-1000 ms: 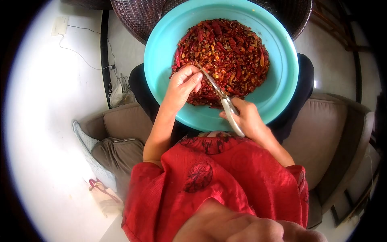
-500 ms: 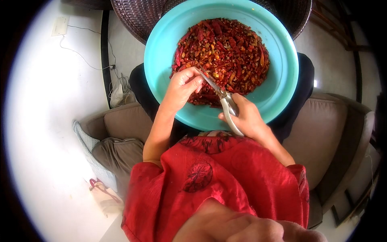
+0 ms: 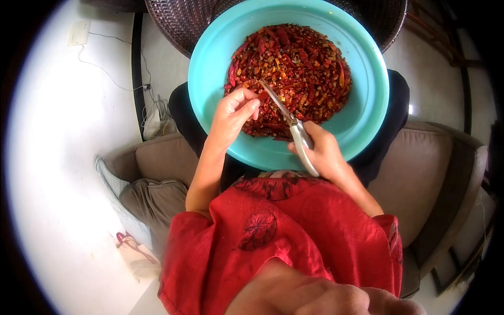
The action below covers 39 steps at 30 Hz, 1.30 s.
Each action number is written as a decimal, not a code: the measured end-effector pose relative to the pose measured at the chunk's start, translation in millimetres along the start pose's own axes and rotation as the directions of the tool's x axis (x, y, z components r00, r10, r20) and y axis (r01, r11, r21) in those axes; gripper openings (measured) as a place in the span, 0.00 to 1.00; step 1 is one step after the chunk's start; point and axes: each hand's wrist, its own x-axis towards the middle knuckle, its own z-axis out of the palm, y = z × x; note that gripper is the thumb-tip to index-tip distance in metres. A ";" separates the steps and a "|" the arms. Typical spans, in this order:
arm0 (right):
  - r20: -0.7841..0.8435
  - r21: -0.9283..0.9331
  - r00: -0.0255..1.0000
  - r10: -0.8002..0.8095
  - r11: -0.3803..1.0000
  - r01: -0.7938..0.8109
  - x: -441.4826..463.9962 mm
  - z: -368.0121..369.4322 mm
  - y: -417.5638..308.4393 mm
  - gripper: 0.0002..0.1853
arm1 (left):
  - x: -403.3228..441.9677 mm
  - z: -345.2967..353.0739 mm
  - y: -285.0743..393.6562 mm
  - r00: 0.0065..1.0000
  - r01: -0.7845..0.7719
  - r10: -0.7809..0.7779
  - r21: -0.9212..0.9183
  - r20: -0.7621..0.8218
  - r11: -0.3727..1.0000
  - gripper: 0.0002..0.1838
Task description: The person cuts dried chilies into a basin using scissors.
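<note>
The left hand point(image 3: 237, 112) pinches a red dried chili point(image 3: 262, 96); the right hand point(image 3: 318, 150) grips white-handled scissors point(image 3: 294, 123) over glossy, dark-red chopped chilies point(image 3: 294, 68) flecked with yellow.

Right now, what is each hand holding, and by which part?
The right hand holds the scissors by the pale handles. The left hand pinches a red chili piece by one end; which end, I cannot tell.
</note>
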 end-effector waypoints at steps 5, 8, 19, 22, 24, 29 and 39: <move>0.032 -0.073 0.999 -0.015 0.997 0.017 1.2 -3.4 -2.4 0.29 | 1.4 2.3 0.2 1.000 -0.006 0.006 -0.035 0.021 0.999 0.06; 0.016 -0.070 0.999 -0.041 0.997 0.042 1.1 -1.5 -1.4 0.28 | 2.5 0.8 -1.6 0.999 0.008 -0.007 -0.014 0.031 1.000 0.05; -0.040 -0.106 0.994 -0.104 0.989 0.099 2.8 2.3 2.0 0.27 | 4.2 2.3 4.4 0.996 0.042 -0.033 -0.105 0.081 0.994 0.06; -0.053 -0.080 0.994 -0.093 0.993 0.088 2.8 4.4 6.5 0.25 | 4.9 1.5 0.5 0.998 0.032 -0.027 -0.077 0.065 0.997 0.06; -0.065 -0.003 0.992 -0.109 0.994 0.109 2.3 5.8 9.7 0.22 | 4.9 1.0 -0.8 0.998 0.013 -0.009 -0.058 0.063 0.998 0.07; 0.017 0.025 1.000 0.005 1.000 -0.006 0.6 -1.0 1.4 0.22 | 4.5 1.2 3.4 0.999 0.039 -0.040 -0.098 -0.002 0.994 0.06; 0.026 -0.076 0.999 -0.044 0.996 0.046 2.4 -2.1 -2.3 0.29 | 5.9 2.2 -2.7 0.997 0.029 -0.021 -0.117 0.074 0.993 0.05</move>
